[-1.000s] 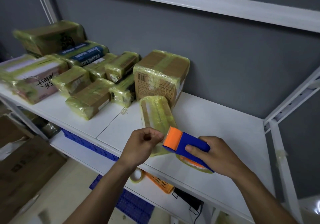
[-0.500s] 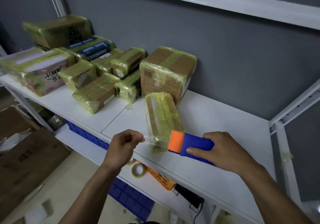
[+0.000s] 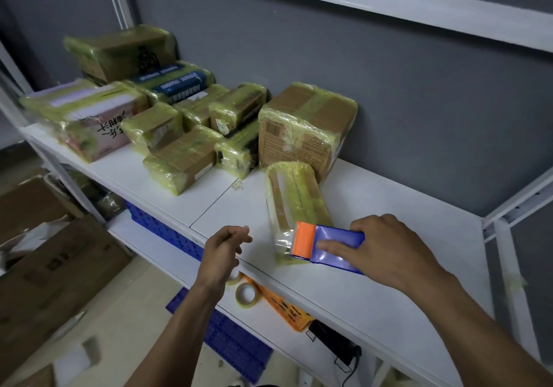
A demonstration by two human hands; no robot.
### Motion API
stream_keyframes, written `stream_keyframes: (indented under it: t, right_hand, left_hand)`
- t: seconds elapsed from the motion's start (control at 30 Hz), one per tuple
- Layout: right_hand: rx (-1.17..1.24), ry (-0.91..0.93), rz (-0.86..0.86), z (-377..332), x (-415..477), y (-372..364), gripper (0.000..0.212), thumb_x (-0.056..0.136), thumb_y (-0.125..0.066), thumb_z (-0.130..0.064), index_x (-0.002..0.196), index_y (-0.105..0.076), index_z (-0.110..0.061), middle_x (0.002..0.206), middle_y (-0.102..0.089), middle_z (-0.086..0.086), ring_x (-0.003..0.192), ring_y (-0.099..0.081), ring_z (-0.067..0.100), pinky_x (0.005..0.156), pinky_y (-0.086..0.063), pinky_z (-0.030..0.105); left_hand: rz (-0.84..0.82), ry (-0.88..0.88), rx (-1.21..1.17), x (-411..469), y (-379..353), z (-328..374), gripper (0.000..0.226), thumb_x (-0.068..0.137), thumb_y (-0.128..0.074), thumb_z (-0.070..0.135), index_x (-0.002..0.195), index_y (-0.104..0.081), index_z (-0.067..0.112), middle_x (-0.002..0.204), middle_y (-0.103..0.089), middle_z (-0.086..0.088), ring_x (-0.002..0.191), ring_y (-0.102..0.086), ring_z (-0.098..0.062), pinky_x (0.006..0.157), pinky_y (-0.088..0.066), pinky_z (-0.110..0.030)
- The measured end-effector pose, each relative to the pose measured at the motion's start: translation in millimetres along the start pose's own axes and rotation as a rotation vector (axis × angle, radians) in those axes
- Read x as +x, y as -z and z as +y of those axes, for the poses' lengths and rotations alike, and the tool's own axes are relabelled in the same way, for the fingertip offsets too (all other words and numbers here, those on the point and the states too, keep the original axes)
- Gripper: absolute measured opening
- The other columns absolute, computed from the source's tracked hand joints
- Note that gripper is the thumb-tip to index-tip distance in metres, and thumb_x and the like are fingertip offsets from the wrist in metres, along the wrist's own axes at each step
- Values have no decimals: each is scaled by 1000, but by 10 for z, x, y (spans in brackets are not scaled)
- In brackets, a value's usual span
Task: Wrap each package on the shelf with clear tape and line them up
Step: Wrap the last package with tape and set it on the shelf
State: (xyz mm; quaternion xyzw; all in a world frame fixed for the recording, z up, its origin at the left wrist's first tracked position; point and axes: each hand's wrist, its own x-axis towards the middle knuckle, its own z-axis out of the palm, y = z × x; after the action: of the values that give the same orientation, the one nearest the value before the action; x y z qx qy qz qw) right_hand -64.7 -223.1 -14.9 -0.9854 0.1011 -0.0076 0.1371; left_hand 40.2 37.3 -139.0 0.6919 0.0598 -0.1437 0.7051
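Nearest, the left grip (image 3: 227,247) hangs just off the shelf's front edge. Its fingers are loosely curled and blurred, with nothing visibly in them. To its right, the right grip (image 3: 389,249) clasps the blue and orange tape dispenser (image 3: 326,247), whose orange end sits against the near end of the long package (image 3: 294,201). That package lies on the white shelf (image 3: 389,282), pointing away, its far end just beside the large box (image 3: 305,129). It looks light, fairly stiff and slick under its tape skin, so it would likely slide. Pinning it by the long sides seems best. Farther left sit the wrapped packages (image 3: 179,159).
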Motion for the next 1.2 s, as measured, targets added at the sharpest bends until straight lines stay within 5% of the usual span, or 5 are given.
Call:
stream_keyframes:
  t: [0.67,0.83,0.97,1.03,1.2]
  right_hand:
    - [-145,-155,-179,-113,264,-58,65,70,-68,-84,101,-44,-32,110,-68,-10,80,-60,10,54,-41,19]
    - [-142,-172,-192,-93,276,-71,66,70,-67,-85,103,-47,-32,108,-69,-10,80,-62,11,57,-44,20]
    - [-123,-176,-184,-82,278,-78,67,67,-65,-88,100,-49,-32,91,-59,-15,76,-62,11,54,-42,19]
    - [-119,-177,-190,-83,288,-79,66,68,-65,-87,100,-48,-32,89,-56,-16,75,-61,10,53,-40,19]
    - [-107,-185,-157,-45,281,-108,67,67,-64,-89,96,-53,-30,79,-53,-16,69,-59,8,53,-41,20]
  left_hand:
    - [23,53,140,263,-552,-278,2,88,-73,28,88,-75,26,86,-74,19,93,-68,-8,75,-54,-28]
    - [24,56,108,219,-514,-254,55,87,-79,36,137,-62,19,131,-65,9,121,-63,-13,105,-52,-45]
    - [51,-133,12,61,-586,-303,14,97,-66,35,103,-75,44,102,-74,25,103,-66,7,92,-57,-24]
    - [-80,-104,39,-40,-686,-319,31,102,-48,51,89,-75,55,98,-73,30,102,-64,12,86,-50,-19]
    - [-284,-136,105,-83,-740,-453,44,104,-29,60,145,-44,54,145,-53,23,138,-40,8,118,-33,-27]
